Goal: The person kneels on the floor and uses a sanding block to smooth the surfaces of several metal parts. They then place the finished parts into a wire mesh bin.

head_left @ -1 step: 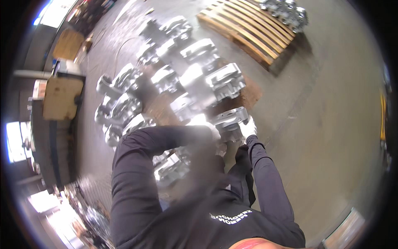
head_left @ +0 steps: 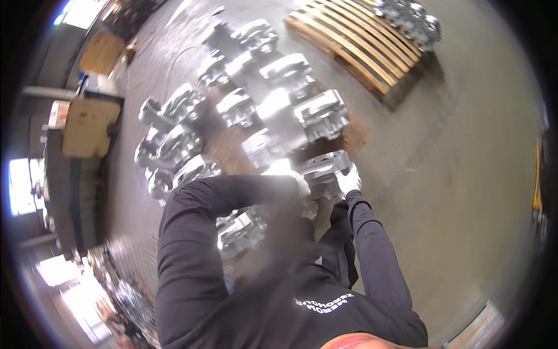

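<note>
Shiny silver metal castings fill the middle of the frame. They are lumpy machine parts, set close together in rows on a low wooden pallet [head_left: 354, 136] on the grey concrete floor [head_left: 453, 192].

Both hands wear white gloves. The left hand [head_left: 301, 185] and the right hand [head_left: 350, 179] sit just below the middle of the frame. They grip the 2 sides of 1 metal casting [head_left: 324, 167] at the near edge of the pile. Black sleeves run down from the hands to the lower edge.

An empty-slatted wooden pallet [head_left: 354, 43] lies in the upper right, with more silver parts [head_left: 410, 17] at its far end. Tan cardboard boxes [head_left: 87, 125] sit at the left. More castings [head_left: 241, 232] show blurry under the left arm.
</note>
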`<act>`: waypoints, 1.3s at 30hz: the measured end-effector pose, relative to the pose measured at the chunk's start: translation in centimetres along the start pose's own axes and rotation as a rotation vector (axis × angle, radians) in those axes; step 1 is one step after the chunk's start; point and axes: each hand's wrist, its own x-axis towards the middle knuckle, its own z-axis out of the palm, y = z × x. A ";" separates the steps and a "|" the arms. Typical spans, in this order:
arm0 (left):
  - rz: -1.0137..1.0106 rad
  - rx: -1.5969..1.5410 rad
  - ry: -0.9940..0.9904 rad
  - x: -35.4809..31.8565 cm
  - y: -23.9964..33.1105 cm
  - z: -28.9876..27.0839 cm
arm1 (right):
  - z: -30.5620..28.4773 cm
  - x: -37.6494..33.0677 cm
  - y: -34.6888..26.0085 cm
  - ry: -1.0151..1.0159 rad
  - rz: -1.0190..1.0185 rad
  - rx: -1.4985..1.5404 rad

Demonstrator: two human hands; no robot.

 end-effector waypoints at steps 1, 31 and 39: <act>-0.019 -0.023 0.008 -0.1 -0.6 0.2 | 0.6 1.4 -0.4 0.012 -0.004 -0.066; -1.468 -1.289 1.538 -8.5 24.5 24.6 | -2.9 12.4 -0.2 -0.108 -0.489 0.003; -0.608 -1.983 2.797 -15.5 43.7 47.8 | 1.9 1.3 0.5 -0.826 -0.591 0.358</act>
